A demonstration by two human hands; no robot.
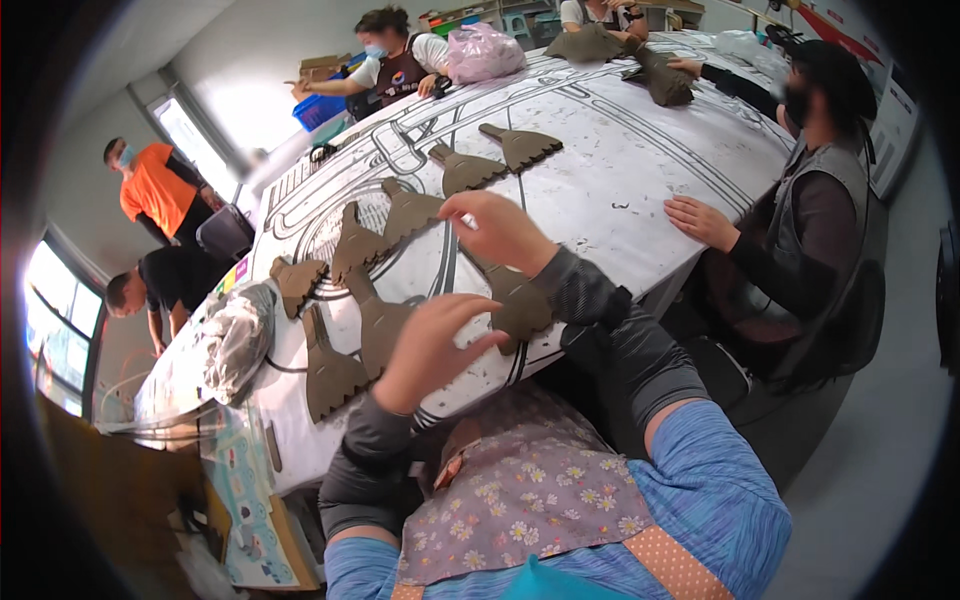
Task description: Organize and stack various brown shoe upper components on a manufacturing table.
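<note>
Several flat brown clay pieces, fan-shaped with narrow stems and mostly scalloped edges, lie on the table before me. My left hand [437, 345] is open, thumb apart from the fingers, above one fan-shaped clay piece [378, 322] that it partly covers. Another clay piece [335, 375] lies just left of it. My right hand [503, 232] is loosely bent with fingers apart. Its fingertips are at the edge of a farther clay piece [410, 212]; whether they touch it I cannot tell. Under my right wrist lies a clay piece [520, 312], partly hidden.
The big table [640, 190] has a white cover with black line drawings and crumbs. A grey plastic bag [240, 335] sits at its left edge, a pink bag [485, 52] at the far side. A co-worker's hand [703, 220] rests at right; larger clay lumps [665, 78] lie beyond.
</note>
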